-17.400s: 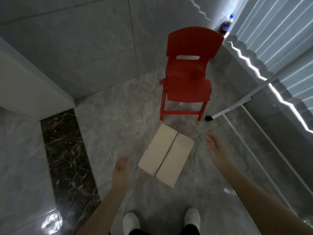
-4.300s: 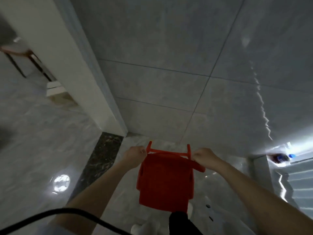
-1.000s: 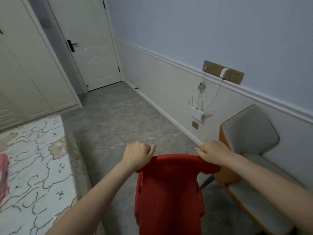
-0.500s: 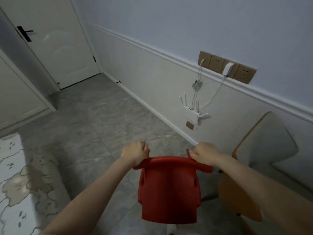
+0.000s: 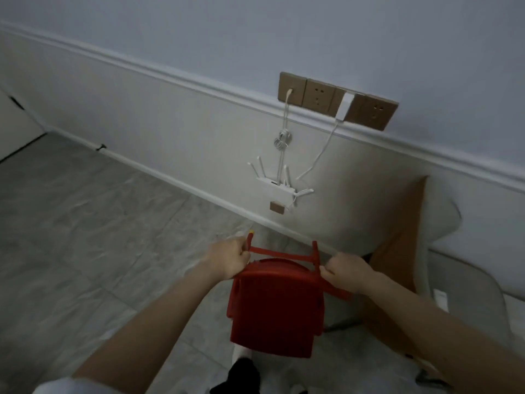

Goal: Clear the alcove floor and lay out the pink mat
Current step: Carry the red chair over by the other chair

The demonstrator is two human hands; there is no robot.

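I carry a small red plastic chair [image 5: 274, 308] in front of me, tipped so its legs point toward the wall. My left hand [image 5: 228, 260] grips the chair's left edge near the seat. My right hand [image 5: 346, 273] grips the right edge. The chair hangs above the grey tiled floor [image 5: 85, 237], close to the wall. The pink mat is not in this view.
A grey and orange armchair [image 5: 420, 251] stands right of the red chair, against the wall. A white router [image 5: 275, 189] with cables hangs on the wall under a row of brown sockets [image 5: 335, 99]. A white skirting board [image 5: 176, 182] runs along the wall's foot.
I have stepped closer to the wall and looked further right; the door has left the view. The red chair has dropped lower and tilted, its legs now showing ahead. Both hands keep their hold.
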